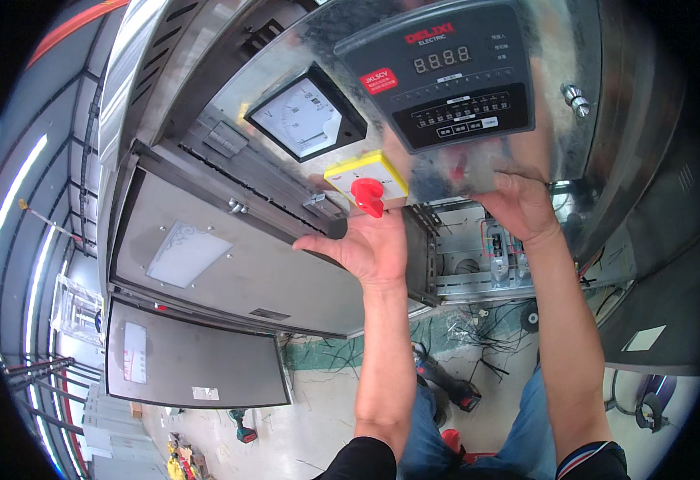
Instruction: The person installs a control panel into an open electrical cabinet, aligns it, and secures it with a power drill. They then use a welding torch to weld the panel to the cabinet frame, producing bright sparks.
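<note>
A metal panel door (446,180) stands in front of me, carrying a dark controller (446,80) with a digital display, a square dial meter (306,112) and a red rotary switch (368,194) on a yellow-edged plate. Below the switch, my left hand (372,250) is turned palm toward me, thumb stretched out to the side; its fingertips go out of sight behind the panel's lower edge. Farther right, my right hand (518,206) grips the lower edge of the panel, with part of its fingers hidden.
Through the cabinet opening, electrical parts (498,252) sit on a metal rail. Grey doors (198,348) hang at left. On the floor lie loose black wires (486,336), a cordless power tool (450,384) between my legs and a green drill (242,426). A latch (575,100) projects from the panel.
</note>
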`<state>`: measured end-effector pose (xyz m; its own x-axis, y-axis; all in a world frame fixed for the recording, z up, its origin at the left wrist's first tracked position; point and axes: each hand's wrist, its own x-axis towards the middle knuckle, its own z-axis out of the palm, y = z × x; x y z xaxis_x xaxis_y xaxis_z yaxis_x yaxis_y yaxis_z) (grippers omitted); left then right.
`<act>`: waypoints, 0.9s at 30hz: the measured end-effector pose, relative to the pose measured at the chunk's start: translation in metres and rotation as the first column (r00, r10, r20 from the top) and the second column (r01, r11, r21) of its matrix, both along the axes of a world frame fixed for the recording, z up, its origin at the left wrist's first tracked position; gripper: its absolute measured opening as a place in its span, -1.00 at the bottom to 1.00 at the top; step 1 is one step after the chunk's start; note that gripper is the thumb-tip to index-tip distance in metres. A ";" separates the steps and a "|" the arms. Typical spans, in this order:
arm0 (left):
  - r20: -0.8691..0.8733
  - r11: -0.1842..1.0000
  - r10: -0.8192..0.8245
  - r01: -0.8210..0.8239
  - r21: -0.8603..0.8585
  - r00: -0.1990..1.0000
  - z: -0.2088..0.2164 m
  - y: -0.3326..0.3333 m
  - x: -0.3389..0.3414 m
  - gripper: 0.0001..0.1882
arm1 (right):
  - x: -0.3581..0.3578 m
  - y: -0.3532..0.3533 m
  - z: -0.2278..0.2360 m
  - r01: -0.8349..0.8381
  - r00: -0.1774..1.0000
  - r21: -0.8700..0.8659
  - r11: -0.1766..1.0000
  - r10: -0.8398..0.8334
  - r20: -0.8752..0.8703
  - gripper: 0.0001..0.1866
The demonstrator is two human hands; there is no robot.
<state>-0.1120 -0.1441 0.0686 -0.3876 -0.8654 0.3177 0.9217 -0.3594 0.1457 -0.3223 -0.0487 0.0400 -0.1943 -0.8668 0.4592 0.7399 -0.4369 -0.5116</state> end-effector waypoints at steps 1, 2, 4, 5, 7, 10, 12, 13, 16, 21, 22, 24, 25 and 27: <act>0.002 1.000 0.007 -0.007 -0.018 1.000 0.001 -0.001 0.001 0.20 | 0.000 -0.001 0.000 0.005 1.000 -0.021 1.000 -0.006 -0.009 -0.69; 0.004 0.999 0.014 -0.014 -0.036 1.000 0.002 -0.001 0.001 0.21 | 0.000 -0.001 -0.002 -0.004 1.000 -0.030 1.000 0.004 0.009 -0.69; 0.018 0.998 0.030 -0.029 -0.055 0.999 0.004 -0.002 0.002 0.20 | 0.001 -0.001 -0.003 -0.023 0.999 -0.045 0.999 0.025 0.041 -0.69; 0.031 0.998 0.040 -0.038 -0.057 0.999 0.005 -0.002 0.002 0.18 | 0.001 -0.002 -0.003 -0.034 0.998 -0.059 0.998 0.036 0.042 -0.69; 0.071 0.995 0.098 -0.096 -0.036 0.993 0.010 0.000 -0.001 0.13 | 0.001 -0.002 -0.002 -0.055 0.998 -0.082 0.995 0.058 0.038 -0.69; 0.100 0.986 0.163 -0.165 0.019 0.982 0.015 0.002 -0.004 0.05 | -0.001 -0.001 -0.004 -0.020 1.000 -0.033 0.999 0.020 0.002 -0.69; 0.039 0.993 0.107 -0.109 0.038 0.993 0.007 -0.006 0.001 -0.01 | 0.000 -0.001 -0.007 -0.016 1.000 -0.018 1.000 0.016 0.010 -0.69; 0.070 0.988 0.144 -0.147 0.038 0.987 0.007 -0.006 0.000 -0.01 | 0.000 0.000 -0.006 -0.008 1.000 -0.006 1.000 0.008 0.014 -0.70; 0.137 0.972 0.229 -0.234 0.020 0.964 0.009 -0.005 -0.003 -0.03 | 0.000 0.001 -0.001 -0.043 0.999 -0.020 0.999 0.042 -0.021 -0.64; 0.179 0.976 0.218 -0.216 -0.033 0.959 0.013 -0.003 -0.003 -0.03 | -0.004 0.001 -0.016 -0.049 0.999 -0.041 0.998 0.048 -0.010 -0.56; 0.175 0.975 0.221 -0.220 -0.027 0.959 0.013 -0.002 -0.003 -0.02 | -0.001 0.003 -0.013 -0.059 0.998 -0.046 0.997 0.059 -0.007 -0.54; 0.167 0.974 0.227 -0.228 -0.014 0.959 0.012 -0.002 -0.003 -0.01 | -0.001 0.002 -0.010 -0.064 0.998 -0.038 0.997 0.065 0.007 -0.55; 0.159 0.970 0.239 -0.242 -0.002 0.958 0.011 -0.003 -0.002 -0.01 | 0.000 0.001 -0.009 -0.068 0.998 -0.035 0.997 0.068 0.013 -0.55; 0.144 0.963 0.264 -0.270 0.023 0.954 0.007 -0.006 -0.002 0.01 | 0.001 0.003 -0.011 -0.031 0.999 -0.002 1.000 0.031 -0.025 -0.37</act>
